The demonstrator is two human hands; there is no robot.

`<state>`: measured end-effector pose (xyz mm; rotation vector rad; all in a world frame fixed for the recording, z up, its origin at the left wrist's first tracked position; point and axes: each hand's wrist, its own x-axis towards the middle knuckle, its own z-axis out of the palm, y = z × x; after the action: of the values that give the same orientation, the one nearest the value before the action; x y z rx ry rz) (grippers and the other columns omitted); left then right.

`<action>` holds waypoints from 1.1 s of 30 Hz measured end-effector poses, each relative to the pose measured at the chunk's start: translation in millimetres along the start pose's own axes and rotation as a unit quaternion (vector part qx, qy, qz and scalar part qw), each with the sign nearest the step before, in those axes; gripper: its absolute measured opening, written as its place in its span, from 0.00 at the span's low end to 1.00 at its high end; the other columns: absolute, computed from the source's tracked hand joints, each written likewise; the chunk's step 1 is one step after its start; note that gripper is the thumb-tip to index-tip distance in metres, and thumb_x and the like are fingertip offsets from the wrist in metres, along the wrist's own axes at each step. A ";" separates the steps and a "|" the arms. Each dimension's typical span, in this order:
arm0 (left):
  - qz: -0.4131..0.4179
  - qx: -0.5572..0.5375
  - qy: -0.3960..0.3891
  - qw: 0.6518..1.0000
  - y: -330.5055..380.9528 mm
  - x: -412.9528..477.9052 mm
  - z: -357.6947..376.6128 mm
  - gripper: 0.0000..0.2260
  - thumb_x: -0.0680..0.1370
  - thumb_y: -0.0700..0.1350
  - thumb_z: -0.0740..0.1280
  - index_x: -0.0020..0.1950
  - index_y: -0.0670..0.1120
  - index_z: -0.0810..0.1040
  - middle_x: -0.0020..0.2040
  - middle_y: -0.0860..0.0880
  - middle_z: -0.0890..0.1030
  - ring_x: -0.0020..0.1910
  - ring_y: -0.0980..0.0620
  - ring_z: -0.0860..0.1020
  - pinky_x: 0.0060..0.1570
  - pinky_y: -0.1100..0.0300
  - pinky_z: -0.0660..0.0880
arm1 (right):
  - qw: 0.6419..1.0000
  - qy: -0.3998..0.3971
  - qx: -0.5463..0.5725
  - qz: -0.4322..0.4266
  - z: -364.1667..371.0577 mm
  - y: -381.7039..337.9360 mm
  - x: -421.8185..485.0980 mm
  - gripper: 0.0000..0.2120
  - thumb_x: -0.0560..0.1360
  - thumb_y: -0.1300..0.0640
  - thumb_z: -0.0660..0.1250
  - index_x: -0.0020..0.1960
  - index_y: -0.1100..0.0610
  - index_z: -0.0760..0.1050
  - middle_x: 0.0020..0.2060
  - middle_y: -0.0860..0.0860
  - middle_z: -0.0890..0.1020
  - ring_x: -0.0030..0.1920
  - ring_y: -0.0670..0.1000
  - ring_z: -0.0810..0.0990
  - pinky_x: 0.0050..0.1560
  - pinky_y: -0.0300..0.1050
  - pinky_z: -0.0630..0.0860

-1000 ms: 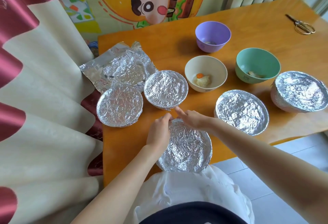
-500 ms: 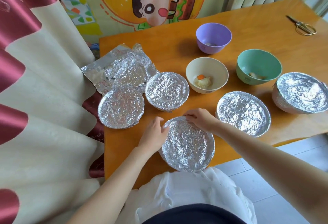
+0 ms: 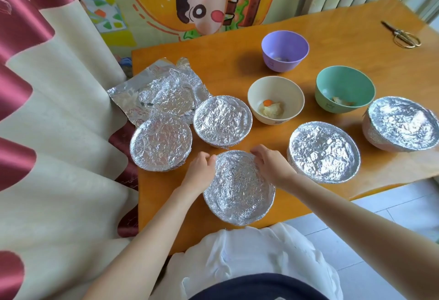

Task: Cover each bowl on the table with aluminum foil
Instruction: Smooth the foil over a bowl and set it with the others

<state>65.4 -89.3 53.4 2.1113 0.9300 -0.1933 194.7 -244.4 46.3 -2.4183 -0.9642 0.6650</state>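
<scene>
Gripping the far rim of the nearest bowl [image 3: 238, 190], the left hand [image 3: 202, 169] and the right hand [image 3: 270, 164] curl their fingers over its crinkled foil cover, one on each side. This bowl stands at the near edge of the table [image 3: 237, 69], its top fully wrapped. Just beyond it sits a second covered bowl [image 3: 222, 121], up to its left a third covered bowl [image 3: 161, 142], to its right a fourth covered bowl [image 3: 323, 152], and farther right a fifth covered bowl [image 3: 401, 126]. Beyond it three stand uncovered: a cream bowl [image 3: 275, 92] holding food, a green bowl [image 3: 344, 88] off to the right, and a purple bowl [image 3: 285, 47] farthest away. Loose foil sheets [image 3: 156, 85] lie beyond it to the left, beside a curtain [image 3: 47, 133]. Scissors [image 3: 401, 35] lie far off to the right.
</scene>
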 end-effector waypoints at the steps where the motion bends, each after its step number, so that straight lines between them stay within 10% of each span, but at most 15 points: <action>1: -0.020 -0.016 -0.007 1.000 -1.1 -1.9 1.7 0.17 0.83 0.51 0.51 0.60 0.40 0.70 0.50 0.46 0.75 0.50 0.48 0.73 0.50 0.56 0.70 | 1.000 -0.002 -0.004 -0.009 -0.8 -2.1 1.4 0.15 0.80 0.63 0.55 0.66 0.60 0.70 0.60 0.55 0.79 0.60 0.56 0.76 0.59 0.47 0.71; 6: -0.084 -0.148 0.053 0.984 -5.4 -8.2 11.1 0.13 0.82 0.49 0.55 0.48 0.40 0.71 0.38 0.50 0.71 0.36 0.54 0.69 0.35 0.60 0.65 | 0.999 -0.021 -0.019 -0.037 2.3 -15.7 9.1 0.15 0.80 0.61 0.56 0.66 0.58 0.72 0.59 0.54 0.79 0.59 0.55 0.77 0.58 0.47 0.71; 12: -0.143 -0.252 0.017 0.957 -8.8 -6.0 11.0 0.10 0.82 0.48 0.56 0.50 0.44 0.72 0.42 0.52 0.71 0.42 0.55 0.70 0.43 0.58 0.67 | 1.000 -0.017 -0.012 -0.023 10.8 -13.0 6.8 0.13 0.81 0.60 0.56 0.61 0.57 0.75 0.51 0.55 0.82 0.50 0.56 0.79 0.46 0.46 0.71; 16: -0.204 -0.318 -0.030 0.925 -7.6 -3.1 8.1 0.18 0.82 0.48 0.57 0.69 0.39 0.67 0.67 0.44 0.70 0.68 0.46 0.67 0.67 0.51 0.61 | 0.999 -0.022 -0.009 -0.026 10.9 -10.0 5.9 0.13 0.81 0.61 0.56 0.62 0.58 0.75 0.52 0.55 0.82 0.49 0.56 0.79 0.47 0.47 0.72; 20: -0.215 -0.376 -0.072 0.899 -13.6 -0.4 5.8 0.14 0.82 0.47 0.59 0.60 0.40 0.75 0.60 0.44 0.77 0.57 0.47 0.74 0.56 0.58 0.65 | 0.998 -0.027 -0.001 -0.051 8.8 -10.1 4.2 0.15 0.80 0.62 0.57 0.66 0.56 0.72 0.58 0.53 0.80 0.54 0.54 0.79 0.50 0.43 0.72; 26: 0.041 -0.119 0.211 0.969 -5.0 -14.3 17.4 0.07 0.80 0.39 0.60 0.52 0.43 0.78 0.47 0.50 0.77 0.48 0.53 0.74 0.44 0.71 0.70 | 0.994 -0.010 -0.012 -0.105 11.7 -18.6 11.3 0.15 0.80 0.61 0.60 0.64 0.55 0.76 0.59 0.50 0.80 0.59 0.52 0.78 0.59 0.45 0.72; 33: 0.111 -0.023 0.198 0.974 -4.5 -13.9 27.7 0.11 0.78 0.35 0.62 0.55 0.42 0.81 0.51 0.47 0.81 0.52 0.50 0.77 0.53 0.64 0.71 | 0.996 0.027 0.015 -0.087 14.1 -20.7 9.5 0.11 0.79 0.60 0.61 0.56 0.57 0.81 0.48 0.54 0.85 0.47 0.55 0.81 0.46 0.45 0.73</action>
<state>57.1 -115.3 38.0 2.2327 0.9001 0.3744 182.1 -220.8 44.4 -2.2814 -1.1192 0.5458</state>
